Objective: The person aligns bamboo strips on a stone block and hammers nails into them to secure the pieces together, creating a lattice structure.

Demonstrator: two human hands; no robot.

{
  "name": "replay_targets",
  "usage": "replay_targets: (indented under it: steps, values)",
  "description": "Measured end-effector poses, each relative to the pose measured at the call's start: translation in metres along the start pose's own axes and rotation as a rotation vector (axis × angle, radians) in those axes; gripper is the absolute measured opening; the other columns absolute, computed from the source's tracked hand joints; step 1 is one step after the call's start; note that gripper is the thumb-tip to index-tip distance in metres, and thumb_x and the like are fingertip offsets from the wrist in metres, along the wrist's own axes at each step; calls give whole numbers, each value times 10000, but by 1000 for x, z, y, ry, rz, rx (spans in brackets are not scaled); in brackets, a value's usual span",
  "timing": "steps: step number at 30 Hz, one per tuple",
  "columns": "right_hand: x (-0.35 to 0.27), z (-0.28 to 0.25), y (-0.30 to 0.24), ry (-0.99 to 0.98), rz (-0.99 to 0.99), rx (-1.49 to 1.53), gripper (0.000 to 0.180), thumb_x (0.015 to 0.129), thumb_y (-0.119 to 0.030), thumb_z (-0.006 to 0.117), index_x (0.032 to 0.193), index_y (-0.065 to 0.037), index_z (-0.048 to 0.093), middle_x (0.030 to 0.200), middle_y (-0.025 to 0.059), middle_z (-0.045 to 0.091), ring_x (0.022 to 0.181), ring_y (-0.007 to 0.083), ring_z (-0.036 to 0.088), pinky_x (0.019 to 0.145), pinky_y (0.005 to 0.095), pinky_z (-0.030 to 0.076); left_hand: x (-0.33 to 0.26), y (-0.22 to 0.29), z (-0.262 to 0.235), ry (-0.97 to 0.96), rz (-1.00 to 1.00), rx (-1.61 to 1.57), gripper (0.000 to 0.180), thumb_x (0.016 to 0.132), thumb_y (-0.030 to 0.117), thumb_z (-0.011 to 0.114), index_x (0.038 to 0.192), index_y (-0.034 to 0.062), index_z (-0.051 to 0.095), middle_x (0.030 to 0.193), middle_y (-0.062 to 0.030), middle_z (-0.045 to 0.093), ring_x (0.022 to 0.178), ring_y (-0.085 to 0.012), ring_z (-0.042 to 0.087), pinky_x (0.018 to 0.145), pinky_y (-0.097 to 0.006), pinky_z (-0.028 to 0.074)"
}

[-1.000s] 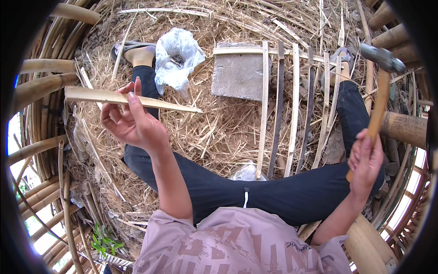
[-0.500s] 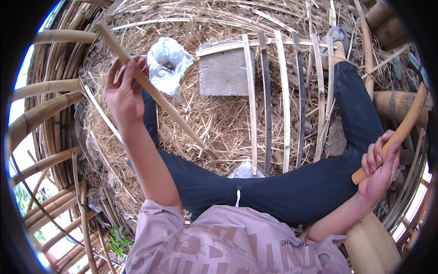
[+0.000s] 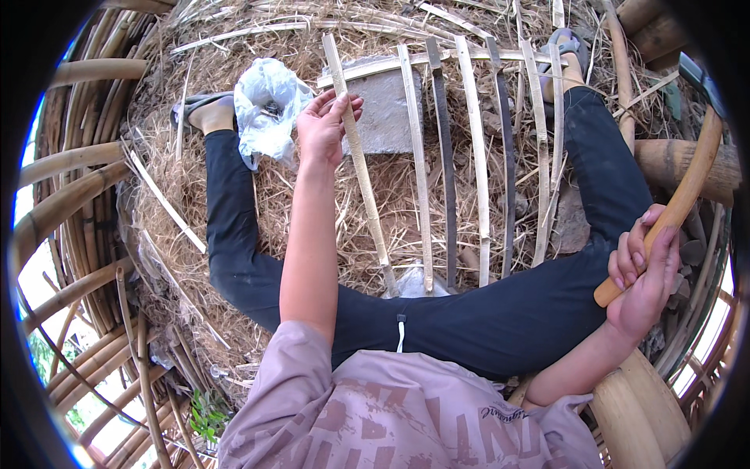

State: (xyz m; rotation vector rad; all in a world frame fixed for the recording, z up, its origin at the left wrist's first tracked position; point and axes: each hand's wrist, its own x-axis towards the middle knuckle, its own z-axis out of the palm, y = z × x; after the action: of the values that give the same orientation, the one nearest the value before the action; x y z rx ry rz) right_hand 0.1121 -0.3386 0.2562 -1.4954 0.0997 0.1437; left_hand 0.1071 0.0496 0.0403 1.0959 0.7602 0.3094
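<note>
My left hand (image 3: 326, 129) pinches a pale bamboo strip (image 3: 362, 176) near its upper part. The strip slants toward my lap, left of a row of similar slats. Pale slats (image 3: 476, 141) and dark slats (image 3: 444, 156) lie side by side across a thin pale crosspiece (image 3: 366, 72). Under the crosspiece's left part is a flat grey block (image 3: 383, 117); the strip's top end is over that crosspiece, though contact is unclear. At the right, my right hand (image 3: 644, 273) wraps round the wooden handle of a hammer (image 3: 691, 180), its dark metal head at the picture's rim.
A white plastic bag (image 3: 269, 102) lies on the straw beside my left foot. Bamboo poles (image 3: 78, 160) form a wall at the left. Thick bamboo (image 3: 687, 168) lies at the right, and more (image 3: 641, 410) sits by my right elbow. My legs spread around the slats.
My left hand has swung right with the bamboo strip, bringing it from over my left foot to beside the slats, more upright in view. My right hand keeps the hammer, nearly still.
</note>
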Motion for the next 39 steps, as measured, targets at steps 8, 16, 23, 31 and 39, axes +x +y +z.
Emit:
replay_targets:
  steps: [8,16,23,31,39]
  values:
    - [-5,8,0,-20,15,-42,303,1073,-363,437,1070,-62,474,670,-47,353,479,-13,260,404,147,216,21,-6,2,-27,-48,28,324,948,29,644,1218,-104,525,1059,-215,690,957,-272,715,815,-325,628]
    - [-3,15,4,-39,36,-93,306,1069,-366,448,1065,-63,488,664,-53,351,476,-18,263,406,145,222,22,-39,5,7,-187,27,296,995,150,608,1142,-105,576,1002,-206,699,883,-273,727,770,-340,639]
    - [-2,18,7,-59,45,-105,306,1067,-368,457,1061,-65,495,664,-54,358,473,-19,267,406,144,226,28,-55,29,4,-138,18,270,997,173,612,1083,-82,598,970,-198,708,835,-243,727,702,-337,634]
    - [-3,20,10,-62,66,-124,302,1067,-369,460,1059,-69,498,668,-56,358,477,-19,271,411,147,232,20,-78,34,146,-52,96,228,987,133,620,1027,-91,629,868,-169,722,717,-204,717,608,-280,603]
    - [-4,24,10,-60,73,-151,301,1067,-368,461,1062,-70,500,671,-53,362,483,-17,272,417,146,232,14,-85,34,210,-35,57,219,978,124,632,1021,-91,631,841,-167,719,672,-189,711,553,-276,588]
